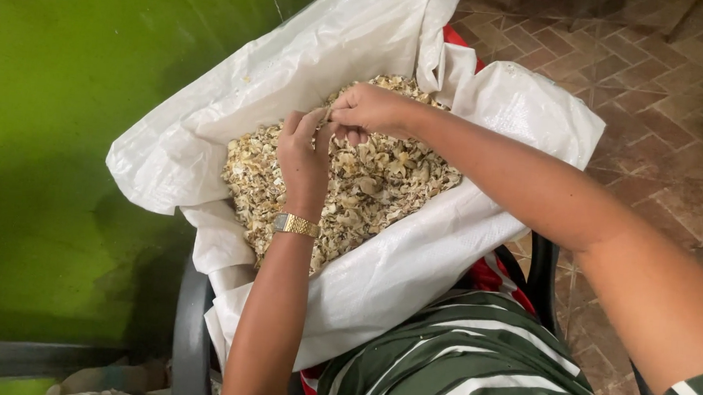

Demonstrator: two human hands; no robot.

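A white woven sack [413,259] lies open on my lap, filled with pale, dry, husk-like pieces [368,190]. My left hand [305,157], with a gold watch [296,225] at the wrist, hovers over the heap with its fingers pinched on a small piece. My right hand [370,108] meets it from the right, fingertips closed on the same small piece between the two hands. The piece itself is too small to make out clearly.
A green wall [50,143] stands close on the left. A dark chair arm [189,335] curves below the sack. Brick-patterned floor [655,103] stretches to the right. My green-and-white striped shirt [471,371] fills the bottom of the view.
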